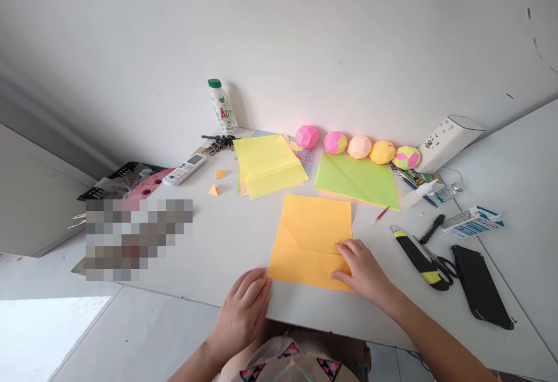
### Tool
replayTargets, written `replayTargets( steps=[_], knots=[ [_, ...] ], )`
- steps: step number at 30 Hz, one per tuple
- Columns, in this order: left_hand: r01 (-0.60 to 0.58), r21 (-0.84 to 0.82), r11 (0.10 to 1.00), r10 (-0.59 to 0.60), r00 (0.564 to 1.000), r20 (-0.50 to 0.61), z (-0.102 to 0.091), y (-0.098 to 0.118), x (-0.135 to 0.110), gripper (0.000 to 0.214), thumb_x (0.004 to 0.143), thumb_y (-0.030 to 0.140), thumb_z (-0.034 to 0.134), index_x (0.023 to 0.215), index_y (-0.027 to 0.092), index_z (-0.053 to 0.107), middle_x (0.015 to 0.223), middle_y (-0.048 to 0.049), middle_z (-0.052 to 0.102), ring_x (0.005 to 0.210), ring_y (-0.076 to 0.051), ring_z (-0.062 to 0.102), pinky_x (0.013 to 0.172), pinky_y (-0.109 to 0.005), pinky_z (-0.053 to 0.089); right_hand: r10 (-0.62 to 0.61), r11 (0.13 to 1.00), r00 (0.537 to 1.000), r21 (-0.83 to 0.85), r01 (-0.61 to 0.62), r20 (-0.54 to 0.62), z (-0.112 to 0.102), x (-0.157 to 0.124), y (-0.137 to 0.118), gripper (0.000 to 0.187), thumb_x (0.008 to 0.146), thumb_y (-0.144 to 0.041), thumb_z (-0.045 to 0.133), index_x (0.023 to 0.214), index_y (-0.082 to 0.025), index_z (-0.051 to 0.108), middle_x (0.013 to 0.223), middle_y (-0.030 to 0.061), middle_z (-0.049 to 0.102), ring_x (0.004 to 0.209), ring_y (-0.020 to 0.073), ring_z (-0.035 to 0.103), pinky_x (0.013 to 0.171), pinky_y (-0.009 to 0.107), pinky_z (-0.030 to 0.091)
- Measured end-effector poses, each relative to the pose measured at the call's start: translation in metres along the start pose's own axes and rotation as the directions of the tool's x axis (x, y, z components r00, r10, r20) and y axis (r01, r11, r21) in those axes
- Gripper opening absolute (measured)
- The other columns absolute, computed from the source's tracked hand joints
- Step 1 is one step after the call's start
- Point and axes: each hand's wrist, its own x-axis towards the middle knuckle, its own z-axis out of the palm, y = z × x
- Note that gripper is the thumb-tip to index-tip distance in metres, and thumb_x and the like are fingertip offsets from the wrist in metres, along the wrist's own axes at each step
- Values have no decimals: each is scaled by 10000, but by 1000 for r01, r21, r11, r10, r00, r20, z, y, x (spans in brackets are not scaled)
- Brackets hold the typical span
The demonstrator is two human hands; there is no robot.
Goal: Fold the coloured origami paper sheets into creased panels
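Note:
A sheet of orange paper [305, 231] lies in front of me on the white table, with a crease across it and a slanting one at its left. At its near left corner is my left hand [244, 303], fingers bent and pressed together on that corner. My right hand [360, 266] rests on the paper's right edge, thumb and fingers apart. Behind the sheet lie creased yellow paper [272, 164] and green paper [355, 178]. Two small folded orange paper pieces [221, 174] lie at the left.
Several faceted paper balls, one of them pink [307, 136], line the wall. A bottle [223, 109], keys [220, 145] and a remote control [185, 169] stand or lie at left. On the right are a utility knife [418, 257], scissors [442, 264], a phone [482, 286] and a glue bottle [421, 192].

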Motion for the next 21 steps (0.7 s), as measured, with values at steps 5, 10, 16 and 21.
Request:
replayTargets(
  steps=[5, 10, 16, 21],
  knots=[
    [59, -98, 993, -56, 998, 27, -1, -2, 2, 269, 901, 83, 415, 1104, 162, 571, 948, -81, 596, 1072, -236, 566, 893, -382, 514, 125, 980, 987, 144, -138, 97, -6, 7, 0, 360, 717, -307, 757, 1010, -222, 566, 973, 73, 616, 932, 267, 557, 793, 444, 499],
    [232, -151, 961, -220, 971, 93, -2, -14, 11, 506, 937, 244, 446, 1423, 199, 316, 1272, -161, 512, 1192, -273, 525, 929, -427, 515, 118, 975, 989, 181, -131, 84, -11, 6, -4, 227, 716, -227, 741, 763, -216, 519, 850, 40, 585, 843, 224, 557, 732, 387, 505],
    [152, -306, 940, -35, 934, 356, -9, -38, 28, 861, 826, 360, 660, 1493, 213, 137, 1487, -175, 348, 1383, -323, 319, 1089, -524, 361, -121, 844, 987, 513, 157, -102, -26, -22, -10, 153, 874, -190, 566, 754, -227, 476, 857, 39, 579, 850, 177, 599, 709, 307, 523],
    [-113, -375, 920, 211, 949, 232, -3, -37, 28, 384, 862, 45, 472, 1193, 221, 556, 1261, -100, 597, 1308, -244, 446, 1095, -485, 378, -276, 770, 924, 514, 377, -264, -32, -56, -20, 158, 877, -84, 497, 844, -230, 546, 785, 38, 587, 913, 190, 615, 782, 324, 529]
  ],
)
